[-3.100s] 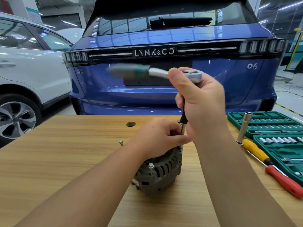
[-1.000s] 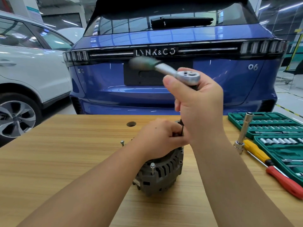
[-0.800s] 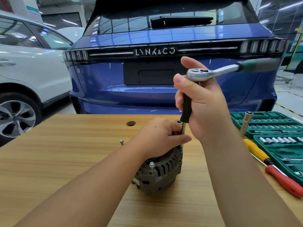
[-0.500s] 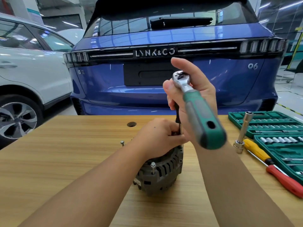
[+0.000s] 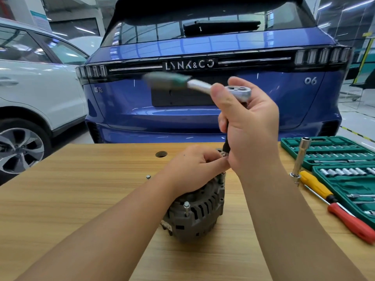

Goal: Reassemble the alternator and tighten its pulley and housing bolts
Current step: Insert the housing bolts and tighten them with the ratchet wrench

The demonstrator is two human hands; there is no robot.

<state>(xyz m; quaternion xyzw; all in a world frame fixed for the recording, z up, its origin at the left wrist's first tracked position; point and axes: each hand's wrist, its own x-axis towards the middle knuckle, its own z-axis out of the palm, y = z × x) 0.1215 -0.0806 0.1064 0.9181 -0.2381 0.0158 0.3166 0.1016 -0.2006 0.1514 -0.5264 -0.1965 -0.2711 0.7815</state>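
Grey alternator (image 5: 199, 207) upright, ratchet (image 5: 238, 91) handle pointing left

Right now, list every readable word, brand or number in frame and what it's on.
"LYNK&CO" on the blue car's tailgate light bar.
"06" on the tailgate's right side.
Small silver badge on the tailgate's left side: too small to read.
Sign on the pillar at upper left: blurred, unreadable.
Ratchet, gripped by the right hand: no legible marking.
Socket set case: size markings too small to read.
Alternator: no text visible.
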